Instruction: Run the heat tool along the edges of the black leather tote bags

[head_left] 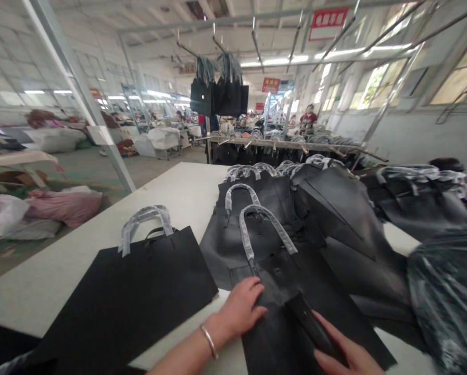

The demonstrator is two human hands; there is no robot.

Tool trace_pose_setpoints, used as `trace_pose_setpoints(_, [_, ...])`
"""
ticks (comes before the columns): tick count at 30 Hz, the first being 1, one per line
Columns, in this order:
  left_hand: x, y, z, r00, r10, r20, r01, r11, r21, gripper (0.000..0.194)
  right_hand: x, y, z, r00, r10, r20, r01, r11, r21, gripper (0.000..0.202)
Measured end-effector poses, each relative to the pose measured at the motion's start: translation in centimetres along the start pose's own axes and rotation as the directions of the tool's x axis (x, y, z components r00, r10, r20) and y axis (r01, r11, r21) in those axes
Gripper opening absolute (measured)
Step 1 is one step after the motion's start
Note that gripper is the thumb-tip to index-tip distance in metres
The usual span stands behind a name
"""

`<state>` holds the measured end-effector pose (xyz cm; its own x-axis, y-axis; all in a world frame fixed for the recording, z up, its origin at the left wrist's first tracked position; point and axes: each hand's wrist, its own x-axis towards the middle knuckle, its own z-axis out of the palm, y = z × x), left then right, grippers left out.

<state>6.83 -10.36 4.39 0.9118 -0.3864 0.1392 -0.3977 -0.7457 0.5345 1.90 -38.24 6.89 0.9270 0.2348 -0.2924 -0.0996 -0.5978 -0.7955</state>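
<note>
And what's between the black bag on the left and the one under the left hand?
In the head view, pale tabletop shows between the left bag and the bag under the left hand; the forearm and bracelet are above it.

A red-and-white sign (328,24) is mounted at the upper right of the frame, above lit tubes (282,61). The upper left is crossed by a slanted metal post (74,83). A pink sack (67,208) and a white sack (2,212) are seen at middle left.
</note>
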Motion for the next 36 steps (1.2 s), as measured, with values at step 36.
trace_pose_setpoints(36, [-5.7, 5.5, 10.5, 0.973, 0.23, 0.008, -0.23, 0.968, 0.103, 0.063, 7.2, -11.8, 4.7, 0.857, 0.038, 0.514, -0.029, 0.999, -0.026, 0.064])
